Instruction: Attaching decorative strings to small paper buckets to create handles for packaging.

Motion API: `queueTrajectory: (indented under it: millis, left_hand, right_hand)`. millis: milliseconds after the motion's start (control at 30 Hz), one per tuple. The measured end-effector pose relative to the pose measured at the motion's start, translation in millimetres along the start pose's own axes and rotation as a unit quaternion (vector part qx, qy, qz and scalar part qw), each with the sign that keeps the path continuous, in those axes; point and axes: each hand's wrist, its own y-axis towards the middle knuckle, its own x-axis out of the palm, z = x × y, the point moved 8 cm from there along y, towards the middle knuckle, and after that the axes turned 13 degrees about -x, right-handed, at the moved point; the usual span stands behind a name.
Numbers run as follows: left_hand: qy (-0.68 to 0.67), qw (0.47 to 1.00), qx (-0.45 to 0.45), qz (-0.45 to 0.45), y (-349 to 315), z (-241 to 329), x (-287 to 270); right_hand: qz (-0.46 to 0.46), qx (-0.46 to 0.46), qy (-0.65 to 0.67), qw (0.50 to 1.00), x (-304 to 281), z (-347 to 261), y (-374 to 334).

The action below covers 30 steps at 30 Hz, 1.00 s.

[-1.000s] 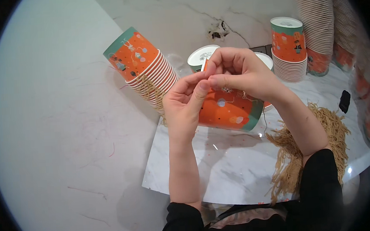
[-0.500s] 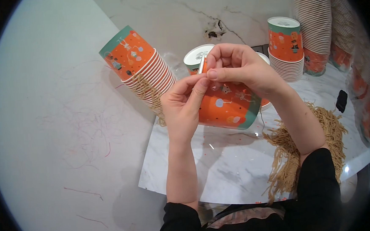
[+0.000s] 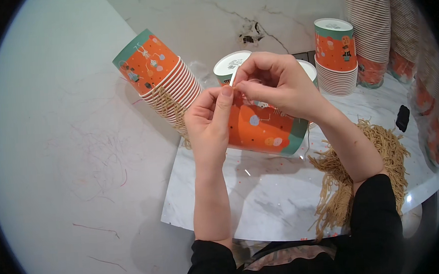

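An orange paper cup [image 3: 264,126] with a teal band and small printed figures lies on its side above the marble counter [image 3: 273,199], held between both hands. My left hand [image 3: 209,121] grips the cup near its rim, thumb pressed up against the fingers of the other hand. My right hand [image 3: 271,83] pinches at the cup's white rim from above. A thin yellowish string hangs down by the cup's base.
A tilted stack of matching cups [image 3: 163,77] with string tucked in leans at the left. Upside-down cup stacks [image 3: 336,54] stand behind, tall stacks [image 3: 373,22] at the right. A heap of tan string [image 3: 367,173] lies on the counter beside a small black object [image 3: 402,118].
Both hands have kept the cup and shifted only slightly, fingers working at its rim; the view has drifted a little.
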Motion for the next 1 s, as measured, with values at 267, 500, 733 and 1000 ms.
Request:
queueTrajectory:
  millis: [267,500,733,1000]
  left_hand:
    - [-0.133,0.973,-0.17,-0.08,4.2,-15.1,1.2]
    - [-0.107,0.976,-0.157,-0.102,0.2,-8.9,4.5]
    - [-0.113,0.973,-0.169,-0.113,-0.4,-11.1,5.0]
    - [-0.114,0.973,-0.17,-0.109,-0.8,-12.1,5.5]
  right_hand:
    - [0.027,-0.014,-0.057,0.998,-14.7,-11.9,4.0]
    - [-0.008,-0.088,-0.249,0.964,-23.0,-26.9,6.7]
    - [-0.028,-0.128,-0.317,0.939,-15.7,-34.6,6.5]
    - [-0.057,-0.211,-0.399,0.89,-4.8,-45.0,3.5]
